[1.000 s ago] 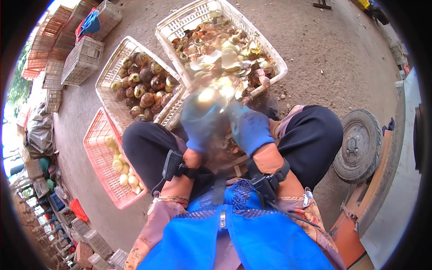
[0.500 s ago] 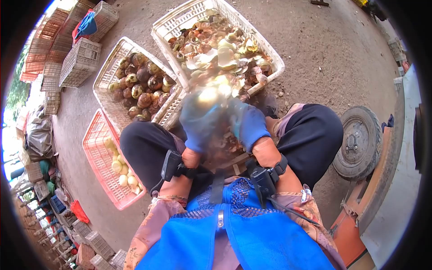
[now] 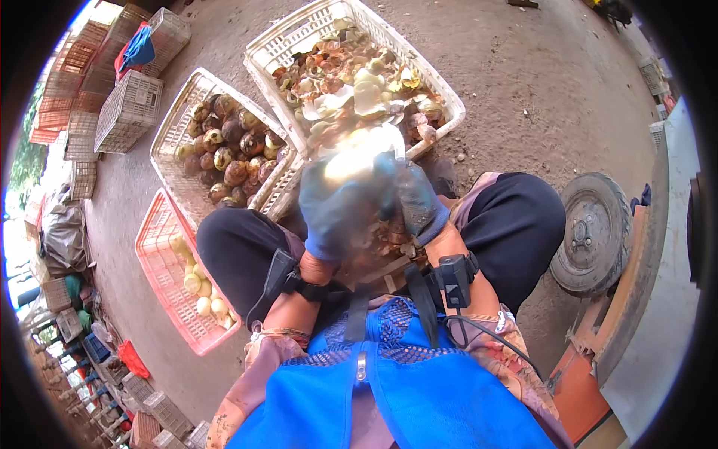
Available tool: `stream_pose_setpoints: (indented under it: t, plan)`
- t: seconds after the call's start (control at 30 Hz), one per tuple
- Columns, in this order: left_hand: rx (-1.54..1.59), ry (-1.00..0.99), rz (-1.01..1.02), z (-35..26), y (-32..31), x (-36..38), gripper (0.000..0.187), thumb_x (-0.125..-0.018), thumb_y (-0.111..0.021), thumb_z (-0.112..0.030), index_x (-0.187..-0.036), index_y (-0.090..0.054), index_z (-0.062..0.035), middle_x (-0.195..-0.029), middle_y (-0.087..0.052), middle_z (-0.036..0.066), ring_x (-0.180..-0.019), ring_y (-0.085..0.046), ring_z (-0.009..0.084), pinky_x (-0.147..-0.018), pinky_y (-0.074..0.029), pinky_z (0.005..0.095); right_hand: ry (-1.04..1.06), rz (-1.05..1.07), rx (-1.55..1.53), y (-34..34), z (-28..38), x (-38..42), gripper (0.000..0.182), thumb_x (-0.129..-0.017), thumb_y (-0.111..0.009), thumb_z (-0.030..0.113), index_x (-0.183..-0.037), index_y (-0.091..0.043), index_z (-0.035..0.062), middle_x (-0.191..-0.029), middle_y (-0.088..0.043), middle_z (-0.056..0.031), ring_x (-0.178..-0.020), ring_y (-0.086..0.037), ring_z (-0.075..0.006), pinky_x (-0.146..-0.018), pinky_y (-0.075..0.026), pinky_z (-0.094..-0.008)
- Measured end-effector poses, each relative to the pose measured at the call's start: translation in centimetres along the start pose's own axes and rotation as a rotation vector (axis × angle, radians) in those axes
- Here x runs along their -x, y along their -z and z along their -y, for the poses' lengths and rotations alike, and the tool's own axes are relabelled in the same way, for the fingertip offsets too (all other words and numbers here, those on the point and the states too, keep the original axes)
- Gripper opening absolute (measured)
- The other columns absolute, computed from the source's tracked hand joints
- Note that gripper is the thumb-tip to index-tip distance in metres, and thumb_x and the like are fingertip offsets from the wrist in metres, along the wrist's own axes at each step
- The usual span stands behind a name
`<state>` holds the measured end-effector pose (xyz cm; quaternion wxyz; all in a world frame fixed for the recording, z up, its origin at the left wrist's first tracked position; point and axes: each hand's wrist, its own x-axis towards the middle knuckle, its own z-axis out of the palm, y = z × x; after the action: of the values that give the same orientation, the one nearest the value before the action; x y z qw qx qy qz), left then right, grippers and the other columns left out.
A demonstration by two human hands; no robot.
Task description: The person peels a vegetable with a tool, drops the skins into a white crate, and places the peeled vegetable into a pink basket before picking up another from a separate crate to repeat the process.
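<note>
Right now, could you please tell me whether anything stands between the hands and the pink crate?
Yes: the person's left knee stands between the hands and the pink crate, hiding part of that crate.

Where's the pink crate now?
Left side of the head view: the pink crate sits beside the left knee, with the crate of brown produce just beyond it.
</note>
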<state>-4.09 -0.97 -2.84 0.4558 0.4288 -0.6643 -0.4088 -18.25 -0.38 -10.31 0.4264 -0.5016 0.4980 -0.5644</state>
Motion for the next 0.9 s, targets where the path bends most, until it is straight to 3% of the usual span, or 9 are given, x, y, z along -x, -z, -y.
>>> stream_pose_setpoints:
  t: [0.03,0.1,0.17,0.27,0.37,0.63,0.77,0.83,0.9]
  plan:
    - [0.302,0.154,-0.034,-0.3,-0.2,-0.1,0.039,-0.078,-0.066,-0.002,-0.116,-0.056,0.001,-0.104,-0.064,0.007,-0.094,-0.062,0.0146,-0.081,-0.052,0.0284,0.385,-0.032,0.309,-0.4,-1.0,-0.1,0.015,-0.085,-0.059,0.02,-0.093,-0.063,0.0076,-0.078,-0.061,-0.0075,-0.073,-0.062,-0.0237,-0.067,-0.052,-0.0321]
    - [0.604,0.303,-0.067,0.5,-0.3,-0.1,0.041,-0.078,-0.066,-0.001,-0.117,-0.056,0.0007,-0.105,-0.064,0.007,-0.095,-0.062,0.015,-0.081,-0.052,0.0286,0.216,-0.086,0.24,-0.5,-2.4,-0.2,0.012,-0.084,-0.06,0.018,-0.09,-0.063,0.008,-0.079,-0.061,-0.0078,-0.073,-0.062,-0.0239,-0.066,-0.051,-0.0333]
    - [-0.01,0.021,-0.023,3.2,-0.1,0.3,0.044,-0.075,-0.068,-0.002,-0.117,-0.057,0.0008,-0.104,-0.063,0.007,-0.095,-0.06,0.0138,-0.082,-0.051,0.0277,0.047,-0.139,0.166,-0.2,-0.5,-0.6,0.01,-0.083,-0.06,0.017,-0.086,-0.062,0.0084,-0.081,-0.062,-0.0082,-0.072,-0.061,-0.0242,-0.064,-0.051,-0.0345]
    - [-0.214,0.112,0.062,0.9,0.7,-0.1,0.046,-0.074,-0.07,0.001,-0.118,-0.057,0.0016,-0.105,-0.061,0.007,-0.095,-0.059,0.0128,-0.082,-0.051,0.0269,0.064,0.145,0.41,0.7,4.5,-1.0,0.007,-0.082,-0.06,0.016,-0.085,-0.061,0.0094,-0.085,-0.062,-0.0094,-0.071,-0.061,-0.0256,-0.063,-0.051,-0.0357]
    - [-0.144,0.205,0.105,0.7,1.6,-0.1,0.048,-0.073,-0.072,-0.002,-0.118,-0.057,0.0031,-0.109,-0.06,0.007,-0.096,-0.058,0.0129,-0.083,-0.05,0.0263,0.542,0.081,0.458,0.2,2.7,-1.5,0.008,-0.081,-0.06,0.015,-0.085,-0.062,0.008,-0.087,-0.062,-0.0114,-0.07,-0.061,-0.0275,-0.063,-0.051,-0.0363]
    - [-0.256,0.015,0.146,4.7,0.7,1.9,0.053,-0.074,-0.074,-0.004,-0.123,-0.056,0.0074,-0.116,-0.06,0.012,-0.105,-0.058,0.0188,-0.09,-0.048,0.03,0.009,0.084,0.46,0.0,0.9,-0.2,0.024,-0.077,-0.058,0.016,-0.096,-0.066,0.0035,-0.094,-0.064,-0.0179,-0.076,-0.063,-0.0332,-0.075,-0.05,-0.0413]
    - [-0.213,0.042,0.152,5.6,0.9,1.8,0.054,-0.073,-0.073,-0.004,-0.123,-0.056,0.0079,-0.116,-0.061,0.012,-0.105,-0.058,0.0185,-0.09,-0.048,0.0292,0.222,0.103,0.494,0.3,0.1,-0.3,0.027,-0.076,-0.059,0.016,-0.098,-0.064,0.0017,-0.089,-0.065,-0.0192,-0.076,-0.064,-0.0338,-0.073,-0.05,-0.0417]
    - [-0.19,0.035,0.113,5.7,1.0,1.8,0.052,-0.073,-0.072,-0.001,-0.122,-0.056,0.0077,-0.115,-0.061,0.012,-0.104,-0.058,0.0166,-0.09,-0.048,0.0285,-0.139,0.047,0.207,-0.1,-0.1,-0.6,0.027,-0.078,-0.06,0.016,-0.1,-0.064,0.0019,-0.085,-0.066,-0.0192,-0.077,-0.065,-0.0333,-0.071,-0.051,-0.0411]
    - [-0.12,0.101,0.099,5.6,0.6,1.9,0.049,-0.074,-0.071,-0.003,-0.12,-0.058,0.0069,-0.115,-0.062,0.012,-0.103,-0.059,0.0161,-0.089,-0.048,0.028,-0.115,0.06,0.345,0.2,0.0,-0.7,0.027,-0.078,-0.06,0.017,-0.1,-0.064,0.0018,-0.084,-0.067,-0.019,-0.077,-0.065,-0.0327,-0.07,-0.051,-0.0407]
